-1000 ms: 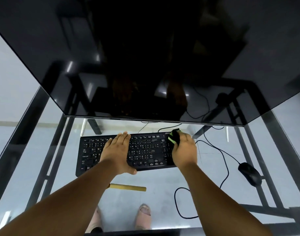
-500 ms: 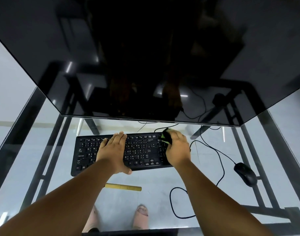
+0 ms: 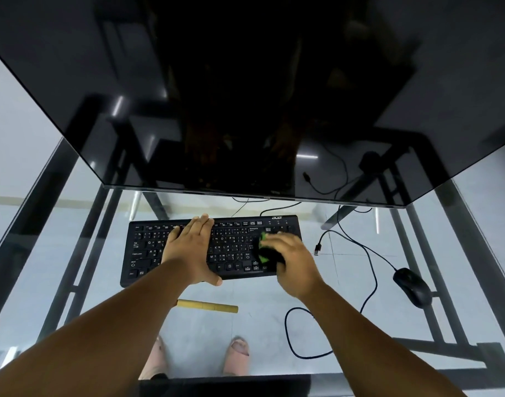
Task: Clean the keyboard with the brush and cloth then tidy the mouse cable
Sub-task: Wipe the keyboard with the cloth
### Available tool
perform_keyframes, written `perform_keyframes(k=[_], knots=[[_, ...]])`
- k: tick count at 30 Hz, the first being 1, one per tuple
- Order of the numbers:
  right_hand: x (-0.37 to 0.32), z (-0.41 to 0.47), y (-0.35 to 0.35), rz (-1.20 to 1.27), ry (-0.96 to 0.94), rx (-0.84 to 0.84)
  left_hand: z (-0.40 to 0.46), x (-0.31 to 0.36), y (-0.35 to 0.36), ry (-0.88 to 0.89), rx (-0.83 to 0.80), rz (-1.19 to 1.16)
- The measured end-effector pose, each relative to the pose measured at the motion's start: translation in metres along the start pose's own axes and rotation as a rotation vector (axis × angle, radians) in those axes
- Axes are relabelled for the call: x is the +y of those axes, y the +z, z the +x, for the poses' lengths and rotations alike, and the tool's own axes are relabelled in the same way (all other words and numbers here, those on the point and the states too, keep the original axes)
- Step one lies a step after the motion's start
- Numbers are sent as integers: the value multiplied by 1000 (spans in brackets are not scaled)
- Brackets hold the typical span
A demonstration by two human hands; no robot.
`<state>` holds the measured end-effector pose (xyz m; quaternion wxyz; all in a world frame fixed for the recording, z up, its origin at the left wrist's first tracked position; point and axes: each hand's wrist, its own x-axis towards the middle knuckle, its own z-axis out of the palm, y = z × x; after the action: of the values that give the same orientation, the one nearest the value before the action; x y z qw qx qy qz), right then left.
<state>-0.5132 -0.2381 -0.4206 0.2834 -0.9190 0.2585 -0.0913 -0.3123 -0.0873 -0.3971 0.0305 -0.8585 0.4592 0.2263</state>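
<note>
**A:** Where is the keyboard, and where are the person's hands on it?

**B:** The black keyboard (image 3: 211, 247) lies flat on a glass desk (image 3: 274, 325), just in front of a large dark monitor (image 3: 245, 96). The left hand (image 3: 188, 247) rests on the left half of the keys, fingers straight and held together, thumb at the near edge; it holds nothing.

**A:** And the right hand?

**B:** The right hand (image 3: 291, 259) is over the right end of the keyboard, fingers curled round a black cloth with green trim (image 3: 264, 250). The cloth bunches out from under the fingers on their left side and touches the keys.

**A:** Where are the brush and the mouse?

**B:** A pale wooden handle, seemingly the brush (image 3: 207, 306), lies on the glass just nearer than the keyboard, apart from both hands. The black mouse (image 3: 411, 286) sits well to the right, its cable (image 3: 368, 270) looping loosely across the desk, with a loose plug end beside the keyboard's right edge.
</note>
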Motion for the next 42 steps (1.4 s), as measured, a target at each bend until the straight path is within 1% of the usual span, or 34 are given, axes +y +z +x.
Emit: perform_keyframes(k=[2,3,5,7,8,11,14,16,18,19,22,23,27,28,31,36,40,42], knots=[[6,-11,-3,5,-74,-67,-1,-1,0,2,2,-3],[12,-15,-6,5,-72,-57,-1,-1,0,2,2,-2],[23,-21,-11,-1,-10,15,-1,-1,-1,1,3,-5],[20,-23,-8,-11,45,75,-1,-1,0,0,6,-11],[14,-23,-4,-8,36,81,0,-1,0,1,6,-13],[-3,-29,11,0,-70,9,0,-2,0,1,7,-19],[7,-43,4,-7,-132,-53,0,-2,-1,1,-4,-16],[25,-54,-6,-21,-93,-8,0,-1,-1,-1,-11,-12],[34,-58,-13,-10,-2,59,0,1,-1,-5,-13,-11],[35,-58,-15,-8,23,66,0,1,-2,-7,-14,-13],[34,-60,-17,-23,-24,31,0,1,-2,-7,-13,-9],[37,-60,-19,-20,-22,43,0,1,-2,-7,-14,-8],[44,-46,-25,12,152,214,0,2,-1,-7,-12,-5],[40,-38,-24,17,188,228,0,2,0,-7,-10,-5],[32,-25,-22,-3,190,186,1,0,0,-6,-8,-6],[43,-34,-35,12,160,122,2,-2,2,1,-1,-14],[28,-29,-34,181,209,168,2,-5,4,15,17,-24],[20,-25,-32,253,280,138,2,-7,6,24,23,-15]])
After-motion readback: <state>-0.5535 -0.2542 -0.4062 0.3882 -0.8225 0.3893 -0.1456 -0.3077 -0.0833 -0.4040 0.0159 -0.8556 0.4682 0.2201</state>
